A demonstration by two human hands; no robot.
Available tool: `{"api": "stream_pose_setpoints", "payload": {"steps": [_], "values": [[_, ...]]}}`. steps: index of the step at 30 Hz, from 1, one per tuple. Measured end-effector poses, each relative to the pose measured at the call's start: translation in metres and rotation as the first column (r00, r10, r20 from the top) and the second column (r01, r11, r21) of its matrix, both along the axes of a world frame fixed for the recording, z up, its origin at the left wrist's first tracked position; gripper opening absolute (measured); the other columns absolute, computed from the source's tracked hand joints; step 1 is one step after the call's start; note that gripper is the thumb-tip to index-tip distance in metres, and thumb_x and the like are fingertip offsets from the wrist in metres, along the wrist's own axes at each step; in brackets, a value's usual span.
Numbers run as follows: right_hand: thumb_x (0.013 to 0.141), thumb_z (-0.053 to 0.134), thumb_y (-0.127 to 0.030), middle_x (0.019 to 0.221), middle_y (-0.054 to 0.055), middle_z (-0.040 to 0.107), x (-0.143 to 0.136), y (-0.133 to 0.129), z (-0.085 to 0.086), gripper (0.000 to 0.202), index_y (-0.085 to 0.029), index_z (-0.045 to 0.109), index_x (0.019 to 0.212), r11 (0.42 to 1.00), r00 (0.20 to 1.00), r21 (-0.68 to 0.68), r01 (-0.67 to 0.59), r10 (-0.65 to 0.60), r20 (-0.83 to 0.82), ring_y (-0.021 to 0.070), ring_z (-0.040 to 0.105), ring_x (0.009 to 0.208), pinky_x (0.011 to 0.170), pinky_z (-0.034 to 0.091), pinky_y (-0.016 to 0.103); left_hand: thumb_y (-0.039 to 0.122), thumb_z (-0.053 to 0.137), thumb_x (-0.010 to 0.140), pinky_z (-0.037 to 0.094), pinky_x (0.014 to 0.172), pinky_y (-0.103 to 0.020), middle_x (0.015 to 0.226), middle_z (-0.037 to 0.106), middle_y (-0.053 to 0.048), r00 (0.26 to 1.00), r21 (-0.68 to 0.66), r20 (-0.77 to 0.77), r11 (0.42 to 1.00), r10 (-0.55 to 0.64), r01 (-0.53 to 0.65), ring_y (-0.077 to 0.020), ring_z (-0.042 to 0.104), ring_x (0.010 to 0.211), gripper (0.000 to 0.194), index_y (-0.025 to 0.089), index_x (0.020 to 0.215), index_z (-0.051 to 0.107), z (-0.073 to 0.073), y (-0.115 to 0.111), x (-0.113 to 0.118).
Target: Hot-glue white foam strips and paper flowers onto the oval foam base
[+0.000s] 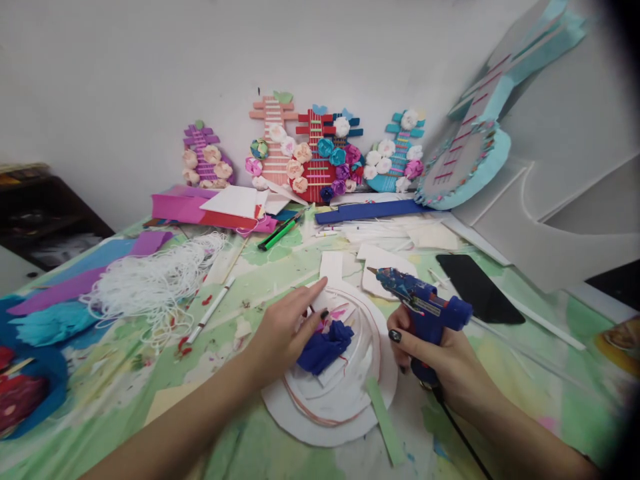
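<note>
My right hand (437, 350) grips a blue hot glue gun (423, 300) by its handle, its nozzle pointing left. A dark cord hangs from the handle. My left hand (290, 327) is over the left side of a white round cut-out (273, 400), index finger and thumb stretched apart. Its other fingers are partly hidden. Inside the cut-out's raised ring lies crumpled dark blue paper (327, 348), close to my left fingertips, with pink scraps beside it. A pale green strip (384, 423) lies across the cut-out's lower right edge.
Decorated paper guitars (317, 157) lean against the wall, and a large turquoise guitar (480, 167) stands at right. Tangled white string (150, 280), a white pen (213, 310) and a green cutter knife (281, 233) lie around. A black phone (480, 288) is right of the glue gun.
</note>
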State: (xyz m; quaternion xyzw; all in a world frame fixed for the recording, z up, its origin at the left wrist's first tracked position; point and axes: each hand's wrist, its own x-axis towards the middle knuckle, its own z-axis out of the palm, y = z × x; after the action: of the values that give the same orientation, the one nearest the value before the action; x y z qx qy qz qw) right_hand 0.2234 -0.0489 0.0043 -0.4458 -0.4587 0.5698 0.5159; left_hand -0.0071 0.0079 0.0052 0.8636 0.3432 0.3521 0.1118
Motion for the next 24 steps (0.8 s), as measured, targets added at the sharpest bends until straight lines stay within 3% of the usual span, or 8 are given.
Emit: {"api": "stream_pose_setpoints", "payload": {"steps": [4,8,12,16,19,22,24], "values": [[0.068,0.074,-0.035,0.076,0.003,0.061,-0.011,-0.004,0.005,0.026,-0.018,0.056,0.075,1.000,0.991,0.031,0.002,-0.006,0.136,0.0169,0.060,0.071,0.068,0.048,0.029,0.021,0.045,0.091,0.046,0.088,-0.028,0.113,0.061,-0.011,0.993,0.025,-0.049,0.994,-0.107,0.108,-0.0176,0.058,0.101,0.045,0.014,0.134,0.036,-0.007,-0.021,0.013],[0.063,0.075,-0.039,0.071,0.003,0.061,-0.022,-0.011,0.012,0.029,-0.018,0.056,0.071,1.000,0.978,0.030,-0.001,-0.005,0.210,0.0165,0.058,0.068,0.064,0.048,0.028,0.018,0.045,0.090,0.050,0.084,-0.033,0.104,0.062,-0.010,0.987,0.033,-0.030,0.986,-0.160,0.161,-0.0206,0.059,0.097,0.032,0.015,0.121,0.044,-0.008,-0.038,0.024],[0.063,0.072,-0.034,0.067,0.001,0.058,-0.025,-0.013,0.008,0.025,-0.020,0.053,0.069,0.996,0.957,0.072,0.048,-0.067,0.282,0.0144,0.056,0.063,0.058,0.048,0.025,0.008,0.047,0.085,0.051,0.080,-0.035,0.098,0.062,-0.011,0.975,0.155,-0.024,0.962,-0.222,0.223,-0.0208,0.056,0.091,0.032,0.011,0.117,0.046,-0.002,-0.046,0.030],[0.064,0.070,-0.028,0.068,0.000,0.057,-0.024,-0.010,-0.012,0.024,-0.021,0.048,0.068,0.985,0.948,0.158,0.076,-0.120,0.296,0.0131,0.055,0.060,0.057,0.048,0.025,0.003,0.054,0.079,0.051,0.080,-0.039,0.093,0.061,-0.014,0.984,0.313,-0.012,0.934,-0.179,0.174,-0.0218,0.055,0.090,0.025,0.006,0.104,0.053,0.006,-0.049,0.033],[0.071,0.068,-0.027,0.071,0.000,0.058,-0.024,-0.011,-0.023,0.020,-0.021,0.049,0.073,0.987,0.946,0.149,0.062,-0.106,0.308,0.0131,0.056,0.062,0.058,0.047,0.024,0.003,0.057,0.078,0.052,0.074,-0.039,0.084,0.061,-0.013,0.987,0.397,-0.072,0.903,-0.146,0.163,-0.0209,0.056,0.082,0.020,0.004,0.098,0.057,0.008,-0.051,0.034],[0.073,0.069,-0.028,0.073,-0.001,0.059,-0.025,-0.014,-0.024,0.018,-0.021,0.053,0.078,0.988,0.946,0.148,0.050,-0.094,0.311,0.0138,0.057,0.066,0.059,0.047,0.023,0.003,0.059,0.077,0.053,0.072,-0.040,0.081,0.063,-0.013,0.988,0.480,-0.101,0.864,-0.120,0.154,-0.0220,0.058,0.079,0.020,0.002,0.096,0.059,0.007,-0.052,0.035],[0.073,0.068,-0.029,0.075,0.000,0.061,-0.024,-0.017,-0.018,0.016,-0.021,0.056,0.080,0.988,0.947,0.146,0.043,-0.087,0.309,0.0147,0.059,0.067,0.061,0.048,0.024,0.002,0.060,0.074,0.053,0.069,-0.039,0.078,0.064,-0.013,0.990,0.472,-0.075,0.871,-0.117,0.138,-0.0218,0.058,0.077,0.020,0.002,0.095,0.061,0.006,-0.051,0.035]]}}
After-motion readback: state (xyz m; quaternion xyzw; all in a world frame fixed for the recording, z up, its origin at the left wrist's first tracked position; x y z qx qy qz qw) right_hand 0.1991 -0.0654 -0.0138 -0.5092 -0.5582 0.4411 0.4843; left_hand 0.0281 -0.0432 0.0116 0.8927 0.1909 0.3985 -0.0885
